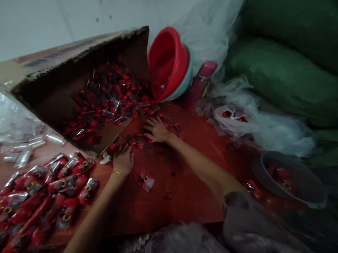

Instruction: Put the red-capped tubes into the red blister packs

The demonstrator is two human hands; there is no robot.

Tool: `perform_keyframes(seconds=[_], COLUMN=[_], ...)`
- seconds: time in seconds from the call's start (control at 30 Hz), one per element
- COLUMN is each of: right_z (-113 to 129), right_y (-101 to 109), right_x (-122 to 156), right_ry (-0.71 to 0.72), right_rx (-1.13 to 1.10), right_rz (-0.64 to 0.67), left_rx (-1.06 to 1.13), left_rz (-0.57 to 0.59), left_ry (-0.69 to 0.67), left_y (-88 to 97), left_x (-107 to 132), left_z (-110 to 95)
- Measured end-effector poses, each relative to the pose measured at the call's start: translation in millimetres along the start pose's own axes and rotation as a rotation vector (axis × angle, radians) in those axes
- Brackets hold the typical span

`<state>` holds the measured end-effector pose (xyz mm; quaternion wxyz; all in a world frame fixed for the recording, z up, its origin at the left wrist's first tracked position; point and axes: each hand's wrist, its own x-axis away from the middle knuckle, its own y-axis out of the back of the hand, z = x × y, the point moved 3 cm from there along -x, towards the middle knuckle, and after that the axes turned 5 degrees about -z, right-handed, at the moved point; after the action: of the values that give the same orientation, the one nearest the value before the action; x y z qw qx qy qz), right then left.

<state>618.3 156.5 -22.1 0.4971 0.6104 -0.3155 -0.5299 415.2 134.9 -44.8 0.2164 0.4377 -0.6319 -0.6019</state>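
My left hand (123,160), with a thin gold band at the wrist, rests on the red tabletop (173,201) at the front flap of a cardboard box. Its fingers stretch forward and touch the edge of a few small red-and-clear pieces (140,140). To the right, my right hand (158,130) lies palm down with fingers spread, beside those same pieces. Neither hand grips anything. The cardboard box (42,88) lies on its side, holding a heap of the small pieces (113,95). A flat printed red packet (143,178) lies just right of my left wrist.
Filled red packets (47,189) pile up at the left, near clear plastic tubes (22,145). Behind stand tilted red (179,54) and pale green basins (190,65) and a spray can (197,83). Plastic bags (282,128), a grey bowl (308,194) and green sacks (285,79) are at right.
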Motion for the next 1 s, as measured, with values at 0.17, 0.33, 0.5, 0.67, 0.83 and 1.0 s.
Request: perform_keyframes(seconds=[0.17,0.33,0.5,0.67,0.83,1.0], right_z=[44.0,44.5,30.2,39.8,58.0,66.6], right_y=[5.0,8.7,20.2,23.6,30.9,41.7], right_x=[31.9,71.2,110.0,130.8,133.0,134.5], right_ry=[0.152,0.121,0.038,-0.094,-0.081,-0.092], right_rx=[-0.106,-0.088,-0.012,-0.057,-0.11,-0.161], right_rz=[0.026,0.047,-0.04,-0.209,-0.269,-0.285], left_rx=[0.114,0.061,-0.09,-0.304,-0.263,-0.246], left_rz=[0.059,0.001,-0.029,-0.075,-0.01,-0.024], left_ry=[-0.103,-0.058,0.119,0.323,0.323,0.291], left_y=[-3.6,20.1,47.9,54.3,48.5,55.4], left_x=[2.2,33.5,71.9,65.1,44.4,45.0], left_z=[-19.3,-7.1,22.6,58.4,78.2,61.6])
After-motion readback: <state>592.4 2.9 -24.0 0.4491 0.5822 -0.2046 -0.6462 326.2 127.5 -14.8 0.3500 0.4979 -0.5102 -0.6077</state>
